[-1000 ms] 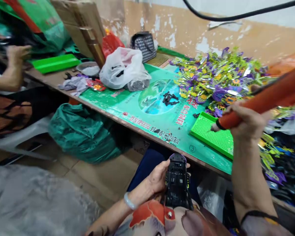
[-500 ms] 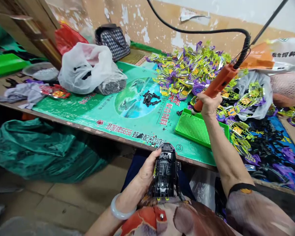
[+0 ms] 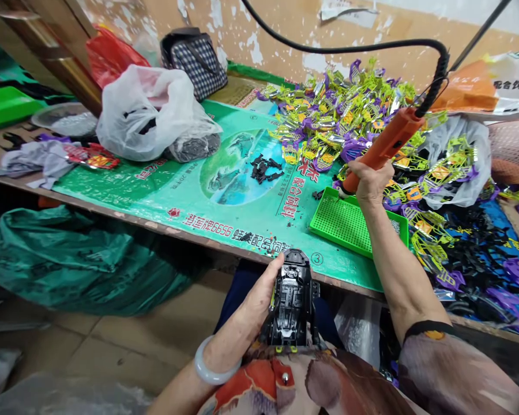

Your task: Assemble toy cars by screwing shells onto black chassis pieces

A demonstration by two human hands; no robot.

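Note:
My left hand [image 3: 259, 300] grips a black toy car [image 3: 292, 302], held underside up over my lap just below the table edge. My right hand [image 3: 369, 180] is wrapped round an orange electric screwdriver [image 3: 384, 147] with a black cable running up from its top. Its tip rests at the far left corner of a green perforated tray [image 3: 350, 222] on the table. A small heap of black plastic bits [image 3: 263, 169] lies on the green printed mat [image 3: 225, 190] left of the tray.
A big pile of yellow-green and purple plastic parts [image 3: 341, 115] fills the table's back right. A white plastic bag [image 3: 151, 115], a checked handbag [image 3: 194, 57] and a red bag [image 3: 112, 55] stand at the back left. A dark green sack [image 3: 82, 259] lies on the floor.
The view swung right and steadied. My right hand with the screwdriver drew in from the right edge to the tray's corner. My left hand kept hold of the toy car.

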